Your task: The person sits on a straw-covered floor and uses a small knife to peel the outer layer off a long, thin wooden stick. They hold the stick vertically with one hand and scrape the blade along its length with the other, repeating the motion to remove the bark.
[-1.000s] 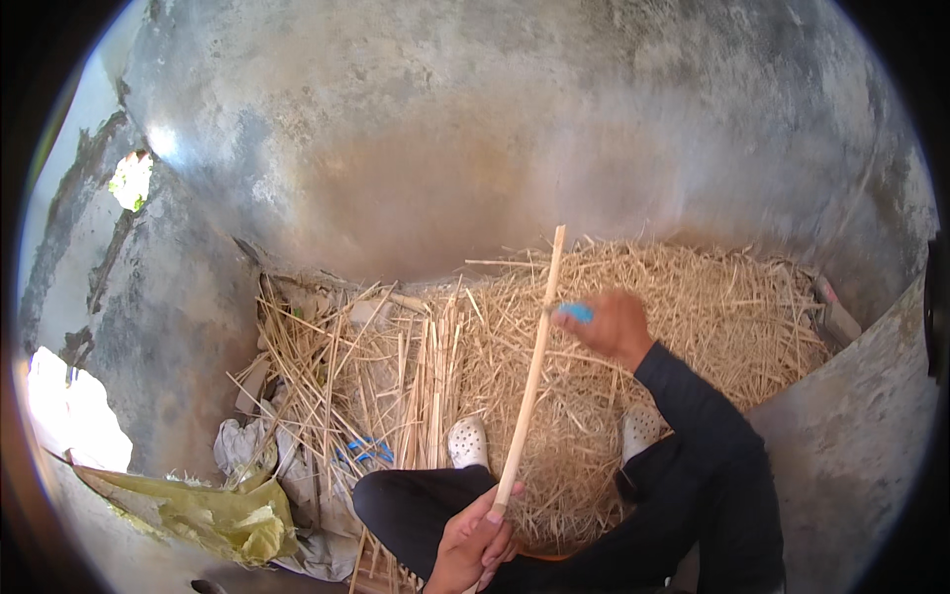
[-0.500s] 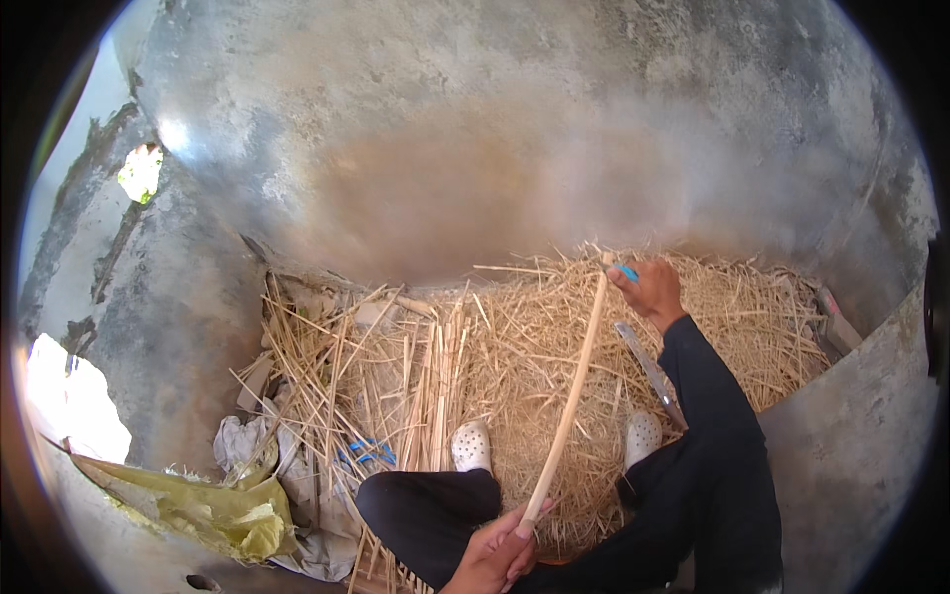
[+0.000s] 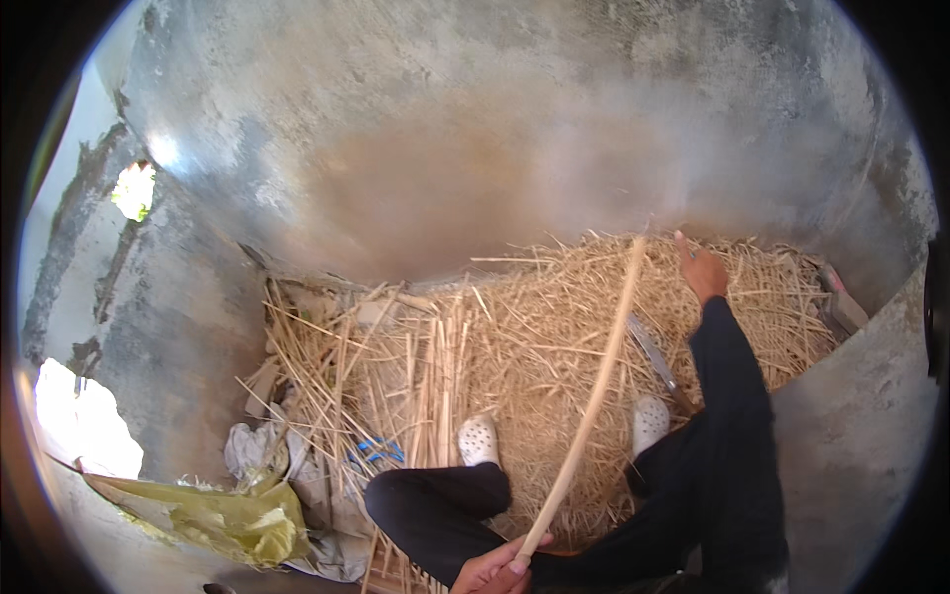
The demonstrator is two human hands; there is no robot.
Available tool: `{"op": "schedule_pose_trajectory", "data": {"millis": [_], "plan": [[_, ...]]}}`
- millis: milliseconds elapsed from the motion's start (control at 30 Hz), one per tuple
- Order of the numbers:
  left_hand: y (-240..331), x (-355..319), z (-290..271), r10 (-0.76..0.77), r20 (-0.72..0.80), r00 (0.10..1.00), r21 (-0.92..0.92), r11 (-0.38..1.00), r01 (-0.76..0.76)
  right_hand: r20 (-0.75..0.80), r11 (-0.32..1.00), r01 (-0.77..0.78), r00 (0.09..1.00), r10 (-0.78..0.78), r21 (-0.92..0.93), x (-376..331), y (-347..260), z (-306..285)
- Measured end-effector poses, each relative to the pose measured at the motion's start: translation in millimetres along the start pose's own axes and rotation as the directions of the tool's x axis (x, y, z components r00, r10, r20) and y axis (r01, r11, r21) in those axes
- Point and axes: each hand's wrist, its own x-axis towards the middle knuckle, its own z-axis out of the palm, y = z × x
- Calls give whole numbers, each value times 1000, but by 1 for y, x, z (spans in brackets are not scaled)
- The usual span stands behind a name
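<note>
My left hand (image 3: 492, 571) is closed round the near end of a long, pale wooden strip (image 3: 592, 411), which looks like split bamboo. The strip slants away to the upper right, its far tip close to the wall. Just right of that tip is my right hand (image 3: 705, 272), apart from the strip, fingers mostly curled and one digit pointing up. Whatever it grips is hidden. A large knife (image 3: 651, 348) with a metal blade and brown handle lies on the shavings (image 3: 554, 396), left of my right forearm.
Several split strips (image 3: 440, 386) lie in a bundle at the left, beside a loose tangle of thin ones. Blue straps or scraps (image 3: 376, 451), a pale cloth (image 3: 252, 445) and a yellow-green sack (image 3: 198, 510) are farther left. A concrete wall (image 3: 445, 148) rises behind. My light clogs (image 3: 479, 441) rest among the shavings.
My right hand has moved right and slightly away, off the strip's far end; the small blue thing in it no longer shows. The strip's tip has swung up and right.
</note>
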Motion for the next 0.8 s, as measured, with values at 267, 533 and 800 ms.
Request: {"op": "schedule_pose_trajectory", "data": {"millis": [267, 533, 800], "plan": [[13, 60, -20, 319, 244, 916, -85, 948, -308, -172, 459, 835, 522, -836, 304, -153, -105, -43], [23, 49, 0, 293, 257, 921, -221, 945, -240, -150, 465, 822, 532, -834, 330, -167, -110, -41], [16, 46, 0, 261, 311, 914, -200, 958, -206, -45, 548, 781, 585, -810, 301, -147, -103, -24]]}}
